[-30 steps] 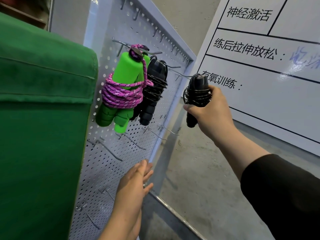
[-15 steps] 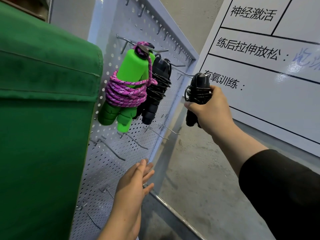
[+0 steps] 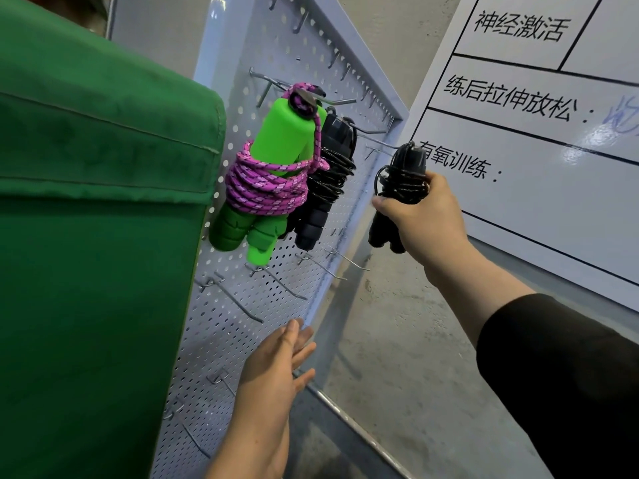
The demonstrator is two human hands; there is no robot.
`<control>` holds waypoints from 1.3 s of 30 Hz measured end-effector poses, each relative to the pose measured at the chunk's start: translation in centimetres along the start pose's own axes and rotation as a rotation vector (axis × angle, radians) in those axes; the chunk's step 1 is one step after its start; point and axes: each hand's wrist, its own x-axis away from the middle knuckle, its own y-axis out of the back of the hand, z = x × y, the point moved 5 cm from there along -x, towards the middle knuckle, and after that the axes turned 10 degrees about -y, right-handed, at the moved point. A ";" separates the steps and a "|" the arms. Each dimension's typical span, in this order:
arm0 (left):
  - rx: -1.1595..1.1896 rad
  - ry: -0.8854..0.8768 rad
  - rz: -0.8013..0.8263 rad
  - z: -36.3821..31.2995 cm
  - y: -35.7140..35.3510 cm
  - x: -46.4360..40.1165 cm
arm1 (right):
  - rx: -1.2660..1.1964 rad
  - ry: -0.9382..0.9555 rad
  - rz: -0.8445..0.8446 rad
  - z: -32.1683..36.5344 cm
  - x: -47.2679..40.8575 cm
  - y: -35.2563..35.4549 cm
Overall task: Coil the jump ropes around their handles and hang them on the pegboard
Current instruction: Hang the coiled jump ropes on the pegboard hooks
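A white pegboard with metal hooks stands ahead. On an upper hook hangs a jump rope with green handles wrapped in purple cord. Beside it, to the right, hangs a coiled black jump rope. My right hand grips a second coiled black jump rope and holds its top at the tip of a hook near the board's right edge. My left hand hangs low with straight fingers by the board's lower right part, holding nothing.
A large green padded block fills the left side, close against the pegboard. A whiteboard with printed Chinese text leans on the right. Several bare hooks stick out below the hung ropes. Concrete floor lies beneath.
My right hand has held the black rope near the same hook, shifting only slightly. My left hand stays low by the board. The view has drifted a little.
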 end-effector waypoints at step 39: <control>0.013 0.072 -0.034 0.5 -0.3 0.1 | -0.043 0.023 0.120 1.1 -3.0 -6.7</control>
